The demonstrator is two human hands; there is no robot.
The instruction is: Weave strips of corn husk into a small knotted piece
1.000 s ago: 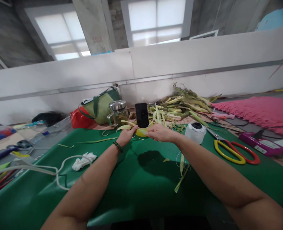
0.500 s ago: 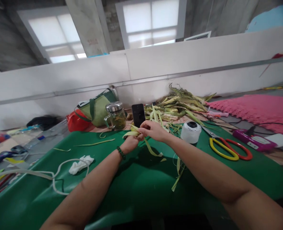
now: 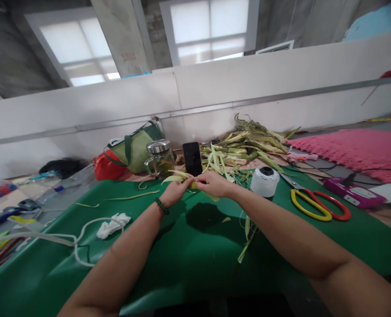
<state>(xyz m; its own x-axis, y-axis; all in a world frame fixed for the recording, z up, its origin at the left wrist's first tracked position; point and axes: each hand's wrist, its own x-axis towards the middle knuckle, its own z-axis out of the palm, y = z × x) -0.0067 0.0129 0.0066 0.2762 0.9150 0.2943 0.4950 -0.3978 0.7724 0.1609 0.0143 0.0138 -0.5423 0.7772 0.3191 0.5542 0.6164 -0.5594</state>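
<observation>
Two hands pinching a pale leaf strip, far middle of the green-covered tabletop.

Left hand (image 3: 178, 190) (green beaded bracelet at the wrist) grips the leaf strip (image 3: 174, 178), loose ends fanning out leftward; right hand (image 3: 213, 183) clenched on it just beside, fingertips nearly meeting the left's. Strip raised above the tabletop (image 3: 182, 268), near its far edge, in front of an upright phone (image 3: 192, 159). Left of the phone, a lidded glass mug (image 3: 164, 166); behind and to the right, a heap of husks (image 3: 258, 140). White thread spool (image 3: 264, 182) toward the far right corner, scissors (image 3: 295, 185) next to it, open-looped handles toward the right edge. Crumpled white tissue (image 3: 112, 226) nearer the left edge.
</observation>
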